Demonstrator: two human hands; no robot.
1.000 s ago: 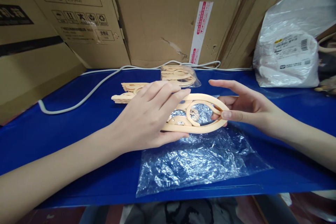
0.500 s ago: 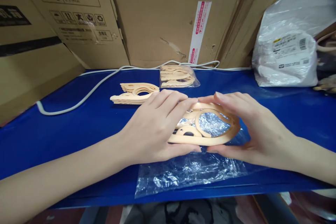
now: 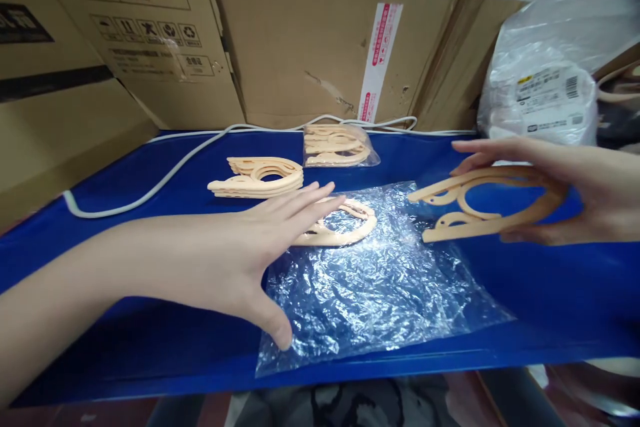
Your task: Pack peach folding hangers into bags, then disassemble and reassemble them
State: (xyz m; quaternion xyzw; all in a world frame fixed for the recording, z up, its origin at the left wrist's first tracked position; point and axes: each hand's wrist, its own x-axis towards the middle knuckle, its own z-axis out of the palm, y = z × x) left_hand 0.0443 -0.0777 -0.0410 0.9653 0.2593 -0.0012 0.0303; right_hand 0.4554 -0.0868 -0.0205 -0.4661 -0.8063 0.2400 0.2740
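Observation:
My left hand [image 3: 255, 250] lies flat with fingers spread, its fingertips resting on a peach plastic hanger piece [image 3: 345, 230] that sits on a clear plastic bag [image 3: 370, 287]. To the right, above the blue table top [image 3: 100, 260], my right hand [image 3: 565, 190] grips a second peach hanger piece [image 3: 480, 207], thumb below and fingers on top. This piece is lifted and apart from the one under my left hand.
A stack of peach hanger pieces [image 3: 257, 177] lies behind my left hand. A small bag of the same pieces [image 3: 337, 145] sits further back. A white cable [image 3: 165, 170] runs along cardboard boxes [image 3: 300, 33]. A white plastic sack [image 3: 545, 97] stands at the back right.
Both hands held the hanger pieces together over the bag. Now my right hand has pulled one piece away to the right, and my left hand has flattened on the piece left on the bag.

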